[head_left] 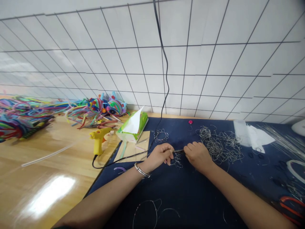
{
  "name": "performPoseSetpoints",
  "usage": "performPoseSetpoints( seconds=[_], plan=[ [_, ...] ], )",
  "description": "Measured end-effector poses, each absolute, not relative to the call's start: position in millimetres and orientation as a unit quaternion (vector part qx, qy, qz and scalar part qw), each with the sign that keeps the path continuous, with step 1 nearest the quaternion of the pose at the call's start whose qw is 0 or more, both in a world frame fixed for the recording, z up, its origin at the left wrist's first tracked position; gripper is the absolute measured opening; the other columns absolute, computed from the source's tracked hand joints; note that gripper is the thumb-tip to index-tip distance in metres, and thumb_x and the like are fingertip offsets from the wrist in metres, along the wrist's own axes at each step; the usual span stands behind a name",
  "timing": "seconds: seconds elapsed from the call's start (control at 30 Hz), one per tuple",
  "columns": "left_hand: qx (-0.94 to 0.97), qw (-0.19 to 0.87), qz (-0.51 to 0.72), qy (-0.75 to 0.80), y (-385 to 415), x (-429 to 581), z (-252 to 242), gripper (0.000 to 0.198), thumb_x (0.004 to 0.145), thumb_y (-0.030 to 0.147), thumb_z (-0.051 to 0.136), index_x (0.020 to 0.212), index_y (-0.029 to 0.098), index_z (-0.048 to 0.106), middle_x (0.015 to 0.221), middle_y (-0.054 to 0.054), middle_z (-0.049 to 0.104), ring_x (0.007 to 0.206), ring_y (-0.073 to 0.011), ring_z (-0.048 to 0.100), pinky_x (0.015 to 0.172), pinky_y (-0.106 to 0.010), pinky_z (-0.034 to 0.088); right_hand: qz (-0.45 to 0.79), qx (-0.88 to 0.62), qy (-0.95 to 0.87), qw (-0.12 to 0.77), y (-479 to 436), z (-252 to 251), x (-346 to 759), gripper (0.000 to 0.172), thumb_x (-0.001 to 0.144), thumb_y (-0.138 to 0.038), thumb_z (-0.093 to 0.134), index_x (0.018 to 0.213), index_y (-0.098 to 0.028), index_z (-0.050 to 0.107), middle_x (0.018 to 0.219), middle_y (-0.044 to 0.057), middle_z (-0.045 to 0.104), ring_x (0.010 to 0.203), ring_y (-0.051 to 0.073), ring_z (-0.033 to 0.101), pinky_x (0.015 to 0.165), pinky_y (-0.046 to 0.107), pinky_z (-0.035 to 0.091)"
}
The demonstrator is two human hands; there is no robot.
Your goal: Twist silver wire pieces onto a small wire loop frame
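- Our left hand [160, 155] pinches the small wire tangle [177, 160] low over the blue mat [190, 197], likely to steady it.
- Our right hand [197, 154] is closed round a slim dark tool [178, 151], its tip at the tangle.
- The wire pile [220, 144] lies just beside, within easy reach.

Two bare arms, uncovered from the bottom edge of the frame right up to the fingers. Left arm [107, 197] long and slim across the lower left of centre; right arm [238, 194] across the lower right. Around the left wrist, a thin silver bangle [142, 170]: plain polished metal, seemingly two narrow bands side by side, catching pale glints of light. Left hand [160, 156] and right hand [198, 155], both just below mid-frame, bare as well. At the very bottom left, a sliver of dark cloth [59, 227], possibly a sleeve edge, too little showing to tell.
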State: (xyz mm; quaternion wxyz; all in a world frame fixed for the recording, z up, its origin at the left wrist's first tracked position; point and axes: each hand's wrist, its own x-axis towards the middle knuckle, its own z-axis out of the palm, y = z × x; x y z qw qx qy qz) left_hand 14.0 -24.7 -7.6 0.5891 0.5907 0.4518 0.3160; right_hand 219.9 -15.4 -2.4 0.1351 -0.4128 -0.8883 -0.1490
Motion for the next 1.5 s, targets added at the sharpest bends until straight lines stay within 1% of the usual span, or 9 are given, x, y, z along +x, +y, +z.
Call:
performPoseSetpoints(
  seconds=[0.17,0.3,0.47,0.57,0.73,0.97,1.13,1.27,1.5],
  plan=[
    [0.601,0.594,0.306,0.440,-23.3,10.9,-5.8,0.014,0.080,0.027,0.045,0.085,0.015,0.051,0.068,-0.002,0.060,0.049,-0.0083,0.058,0.044,-0.016,0.035,-0.141,-0.414,-0.889,0.135,-15.4,-2.3,220.2,0.018,0.082,-0.015,0.041,0.069,-0.017,0.053,0.065,0.004,0.050,0.065,0.016,0.039,0.062,0.031,0.021],
    [0.610,0.586,0.307,0.437,-23.9,11.3,-6.6,0.016,0.081,0.029,0.045,0.086,0.015,0.050,0.070,-0.002,0.060,0.051,-0.0092,0.059,0.045,-0.017,0.037,-0.091,-0.426,-0.891,0.126,-13.1,-5.6,221.3,0.012,0.079,-0.022,0.048,0.069,-0.017,0.052,0.066,0.002,0.053,0.066,0.015,0.042,0.063,0.029,0.022],
    [0.611,0.587,0.311,0.430,-25.6,12.3,-5.8,0.016,0.082,0.030,0.044,0.085,0.015,0.049,0.071,-0.003,0.060,0.054,-0.0100,0.060,0.047,-0.018,0.039,-0.047,-0.428,-0.894,0.120,-9.4,-8.1,223.0,0.018,0.081,-0.029,0.048,0.067,-0.018,0.051,0.066,0.000,0.055,0.065,0.012,0.044,0.061,0.026,0.024],
    [0.612,0.582,0.318,0.431,-27.2,13.6,-2.8,0.016,0.082,0.030,0.045,0.084,0.015,0.049,0.072,-0.003,0.060,0.055,-0.0101,0.060,0.048,-0.018,0.040,-0.053,-0.427,-0.893,0.129,-9.2,-6.0,223.1,0.017,0.080,-0.029,0.049,0.067,-0.018,0.052,0.066,0.000,0.054,0.065,0.012,0.044,0.062,0.026,0.024],
    [0.615,0.558,0.348,0.434,-30.2,17.0,1.2,0.017,0.082,0.030,0.045,0.084,0.014,0.050,0.074,-0.003,0.061,0.058,-0.0105,0.061,0.051,-0.019,0.042,-0.097,-0.422,-0.888,0.156,-11.2,0.5,222.3,0.016,0.080,-0.026,0.048,0.067,-0.017,0.053,0.066,0.002,0.052,0.066,0.014,0.042,0.063,0.027,0.024],
    [0.615,0.551,0.355,0.438,-30.1,17.6,-1.3,0.018,0.081,0.031,0.046,0.085,0.014,0.052,0.074,-0.004,0.062,0.058,-0.0103,0.062,0.051,-0.019,0.043,-0.133,-0.408,-0.888,0.166,-11.3,2.5,222.5,0.016,0.079,-0.019,0.047,0.065,-0.017,0.053,0.063,0.003,0.050,0.066,0.015,0.039,0.063,0.029,0.022],
    [0.615,0.553,0.353,0.438,-31.1,17.4,-2.1,0.017,0.082,0.030,0.045,0.084,0.013,0.051,0.073,-0.004,0.062,0.059,-0.0109,0.062,0.052,-0.019,0.044,-0.124,-0.412,-0.889,0.158,-12.1,1.5,223.0,0.015,0.079,-0.019,0.047,0.066,-0.017,0.053,0.063,0.003,0.050,0.065,0.015,0.039,0.063,0.028,0.023],
    [0.600,0.569,0.357,0.435,-30.5,18.3,-2.1,0.018,0.081,0.031,0.046,0.084,0.013,0.050,0.073,-0.004,0.062,0.058,-0.0110,0.062,0.052,-0.020,0.044,-0.109,-0.427,-0.883,0.159,-11.5,-1.7,223.3,0.016,0.080,-0.024,0.048,0.066,-0.017,0.053,0.064,0.002,0.050,0.065,0.014,0.040,0.063,0.028,0.024],
    [0.512,0.585,0.420,0.468,-25.9,20.4,-5.3,0.023,0.080,0.035,0.049,0.087,0.013,0.049,0.075,-0.005,0.062,0.059,-0.0112,0.062,0.050,-0.018,0.043,-0.065,-0.485,-0.849,0.200,-10.1,-7.9,219.2,0.023,0.084,-0.031,0.045,0.069,-0.016,0.054,0.067,0.003,0.051,0.068,0.014,0.044,0.065,0.026,0.027]
  ],
)
